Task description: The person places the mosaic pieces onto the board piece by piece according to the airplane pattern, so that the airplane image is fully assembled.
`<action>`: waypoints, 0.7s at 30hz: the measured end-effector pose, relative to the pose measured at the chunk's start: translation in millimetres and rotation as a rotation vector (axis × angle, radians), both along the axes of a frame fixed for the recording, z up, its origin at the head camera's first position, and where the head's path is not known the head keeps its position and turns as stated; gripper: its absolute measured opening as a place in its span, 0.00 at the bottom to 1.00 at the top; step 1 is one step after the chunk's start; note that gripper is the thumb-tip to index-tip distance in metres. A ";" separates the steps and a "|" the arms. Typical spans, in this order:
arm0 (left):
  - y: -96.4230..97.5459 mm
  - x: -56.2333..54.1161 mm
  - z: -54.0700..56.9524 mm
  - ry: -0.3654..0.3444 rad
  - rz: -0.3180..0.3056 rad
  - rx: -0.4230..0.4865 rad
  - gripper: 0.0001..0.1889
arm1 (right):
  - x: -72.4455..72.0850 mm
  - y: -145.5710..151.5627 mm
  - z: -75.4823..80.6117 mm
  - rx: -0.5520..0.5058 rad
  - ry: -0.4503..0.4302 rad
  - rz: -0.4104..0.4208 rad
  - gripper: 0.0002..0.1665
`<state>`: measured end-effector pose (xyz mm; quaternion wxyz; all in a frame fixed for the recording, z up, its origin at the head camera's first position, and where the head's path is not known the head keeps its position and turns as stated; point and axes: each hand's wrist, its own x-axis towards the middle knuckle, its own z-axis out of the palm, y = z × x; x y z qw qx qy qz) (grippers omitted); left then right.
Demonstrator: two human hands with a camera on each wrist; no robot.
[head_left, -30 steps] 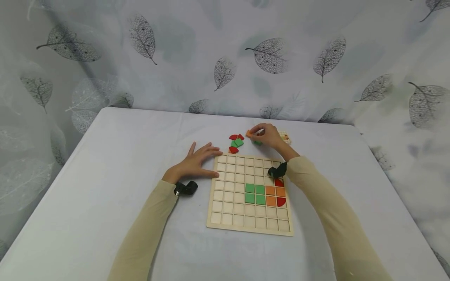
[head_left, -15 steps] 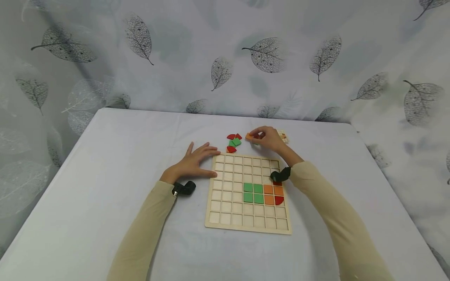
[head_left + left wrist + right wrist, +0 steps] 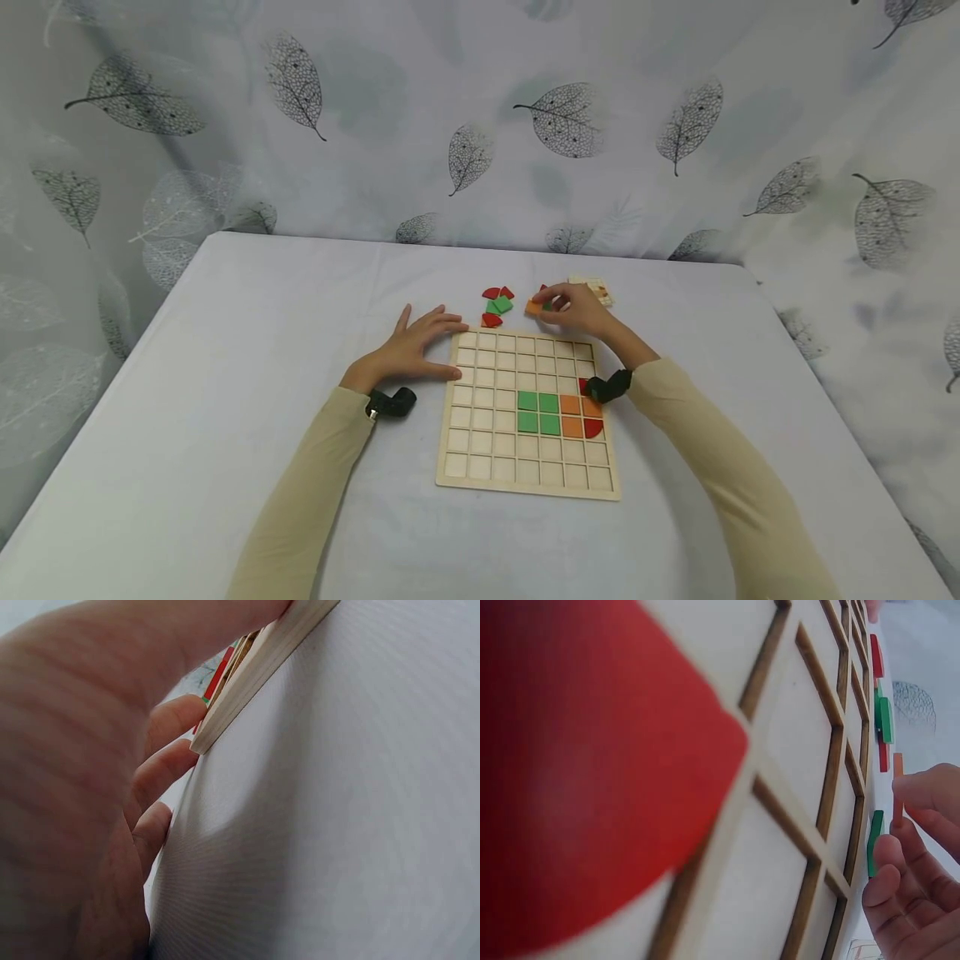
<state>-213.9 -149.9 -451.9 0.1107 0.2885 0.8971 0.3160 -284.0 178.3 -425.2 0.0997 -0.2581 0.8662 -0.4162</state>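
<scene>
My right hand (image 3: 579,310) pinches an orange square tile (image 3: 533,307) between thumb and fingers, just beyond the far edge of the wooden grid board (image 3: 482,465). In the right wrist view the orange tile (image 3: 898,802) shows edge-on, with a green tile (image 3: 875,844) lying below the fingers. My left hand (image 3: 408,352) is spread at the board's left edge, its thumb and fingertips touching the rim (image 3: 259,675). Green tiles (image 3: 538,412), orange tiles (image 3: 572,416) and red rounded pieces (image 3: 593,428) sit in cells on the board's right half.
Past the board's far edge lies a loose group of red pieces (image 3: 491,320) and green tiles (image 3: 500,304). A small patterned card (image 3: 602,290) lies behind my right hand. A white cloth (image 3: 225,375) covers the table, and a leaf-print curtain (image 3: 375,125) hangs behind it.
My right hand has drawn the orange tile back toward the board, uncovering more of the patterned card. The left hand stays at the board's edge.
</scene>
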 end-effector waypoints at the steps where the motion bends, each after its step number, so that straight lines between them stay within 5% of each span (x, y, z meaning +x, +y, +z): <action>1: 0.1 0.1 0.1 0.000 0.000 -0.001 0.40 | 2.1 0.9 0.7 -0.006 -0.003 0.010 0.16; 10: 0.2 0.2 0.7 0.001 -0.002 0.003 0.40 | 15.3 -0.9 5.2 0.087 -0.007 -0.003 0.18; 21: 0.6 0.6 0.5 -0.003 0.002 -0.007 0.40 | 29.8 -0.9 13.8 0.107 -0.018 0.112 0.17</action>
